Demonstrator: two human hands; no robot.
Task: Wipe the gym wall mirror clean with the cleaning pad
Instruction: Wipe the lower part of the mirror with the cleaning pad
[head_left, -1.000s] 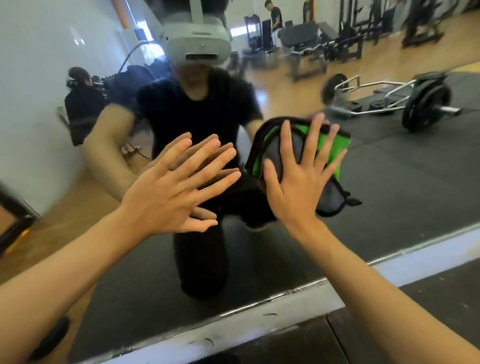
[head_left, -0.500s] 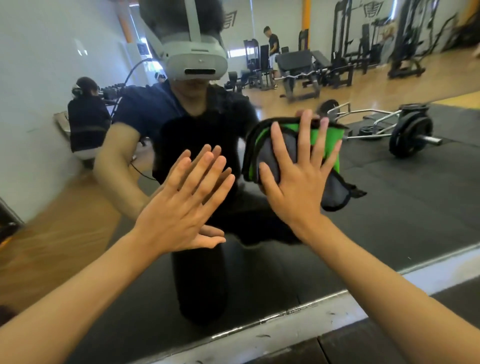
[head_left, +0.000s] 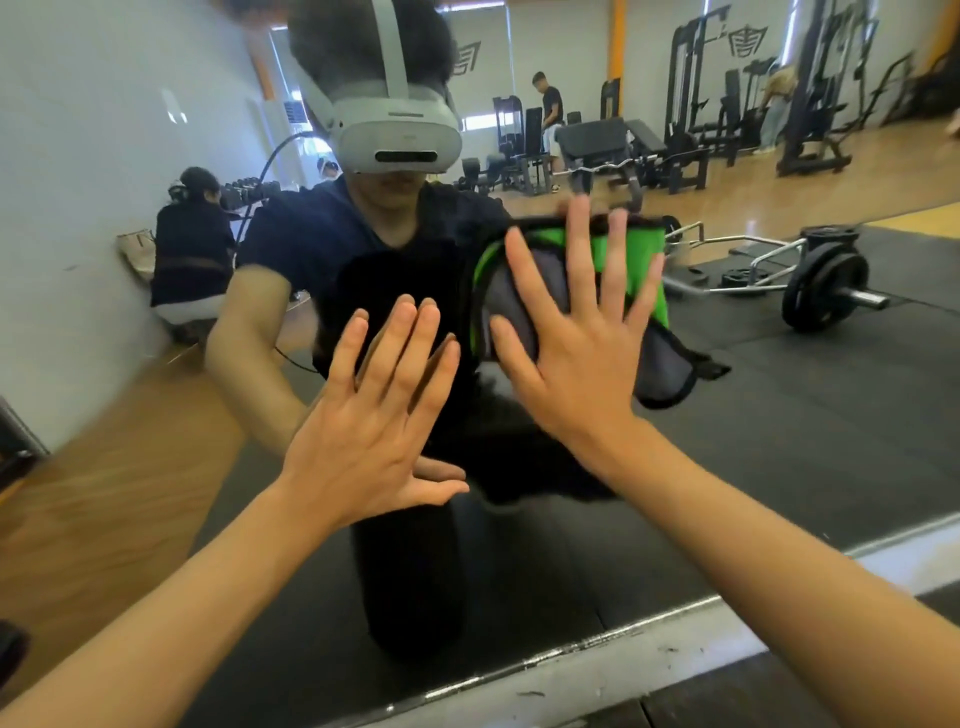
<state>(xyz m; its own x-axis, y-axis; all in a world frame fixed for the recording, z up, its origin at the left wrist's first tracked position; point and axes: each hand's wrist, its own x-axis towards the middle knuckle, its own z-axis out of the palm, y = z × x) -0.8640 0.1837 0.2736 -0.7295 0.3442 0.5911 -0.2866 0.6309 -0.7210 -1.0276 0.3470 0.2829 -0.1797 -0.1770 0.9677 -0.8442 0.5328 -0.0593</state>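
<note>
Two flat palms — right hand (head_left: 582, 353) presses pad (head_left: 641, 260) (green-edged) on mirror (head_left: 779, 467).

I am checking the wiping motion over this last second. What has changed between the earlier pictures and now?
The right hand, fingers spread flat, has slid the green and grey cloth cleaning pad a little upward on the gym wall mirror. The left hand has turned its fingers more upright. Nothing was gripped or released: the right hand still presses the pad, and the left hand stays open against the glass.

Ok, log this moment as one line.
right hand: flat, pressing green-and-grey cloth cleaning pad on wall mirror | left hand: flat on glass
</note>
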